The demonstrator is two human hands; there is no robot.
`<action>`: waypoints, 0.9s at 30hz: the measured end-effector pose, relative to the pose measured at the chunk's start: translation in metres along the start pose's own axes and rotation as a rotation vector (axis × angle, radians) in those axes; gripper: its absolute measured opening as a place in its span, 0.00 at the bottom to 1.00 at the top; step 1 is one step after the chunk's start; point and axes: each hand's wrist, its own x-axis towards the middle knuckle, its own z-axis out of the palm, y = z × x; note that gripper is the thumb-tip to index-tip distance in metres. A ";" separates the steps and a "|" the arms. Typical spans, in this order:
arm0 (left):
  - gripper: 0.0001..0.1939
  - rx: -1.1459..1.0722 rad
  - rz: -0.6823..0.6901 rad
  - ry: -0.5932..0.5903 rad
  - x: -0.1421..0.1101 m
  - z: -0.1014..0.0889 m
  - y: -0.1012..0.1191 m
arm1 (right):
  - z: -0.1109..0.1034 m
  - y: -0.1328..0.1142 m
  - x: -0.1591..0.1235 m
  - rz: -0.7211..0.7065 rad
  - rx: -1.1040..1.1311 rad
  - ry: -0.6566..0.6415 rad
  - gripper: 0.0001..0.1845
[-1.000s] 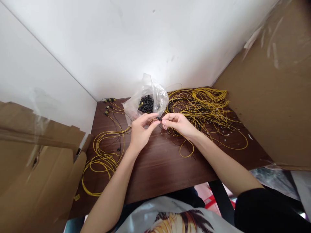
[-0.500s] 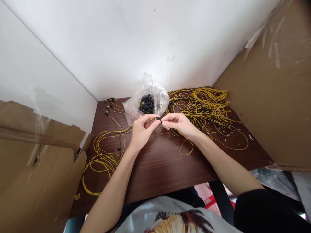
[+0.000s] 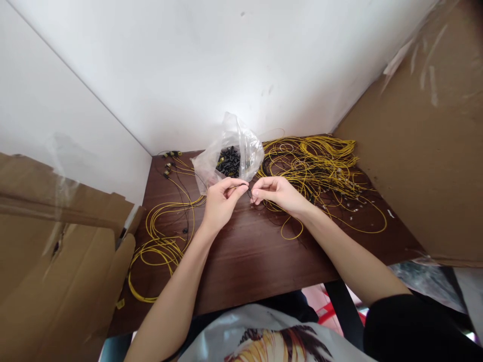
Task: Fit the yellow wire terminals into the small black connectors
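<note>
My left hand (image 3: 223,202) is closed, thumb and forefinger pinching a thin black cord (image 3: 249,191) in front of the plastic bag. Close beside it on the right, my right hand (image 3: 278,193) pinches the same cord, which looks looped between the fingertips. What else the fingers cover is too small to make out. Just behind the hands stands a clear plastic bag (image 3: 206,163) with many small black parts (image 3: 228,162) in it. A tangled pile of yellow cables (image 3: 324,151) lies past my right hand.
On the left of the brown table (image 3: 260,271) lie coiled yellow cables (image 3: 151,256) and several black-and-yellow connectors (image 3: 166,171). Cardboard (image 3: 426,166) walls the right side, and more cardboard (image 3: 56,266) stands at the left. A white wall (image 3: 234,65) closes the back.
The black piece at my fingertips looked like a compact lump before; now a thin black loop shows there. My fingertips have shifted slightly, and the hands otherwise stay in place.
</note>
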 end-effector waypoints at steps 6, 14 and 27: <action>0.07 -0.007 0.003 0.003 0.000 0.000 -0.002 | 0.000 0.002 0.000 0.034 0.089 -0.008 0.13; 0.07 -0.018 0.003 -0.012 -0.001 0.001 -0.004 | 0.004 -0.003 -0.001 0.006 0.010 -0.049 0.12; 0.06 -0.082 0.004 -0.030 0.000 0.004 -0.003 | 0.001 -0.004 -0.001 -0.004 -0.036 -0.029 0.14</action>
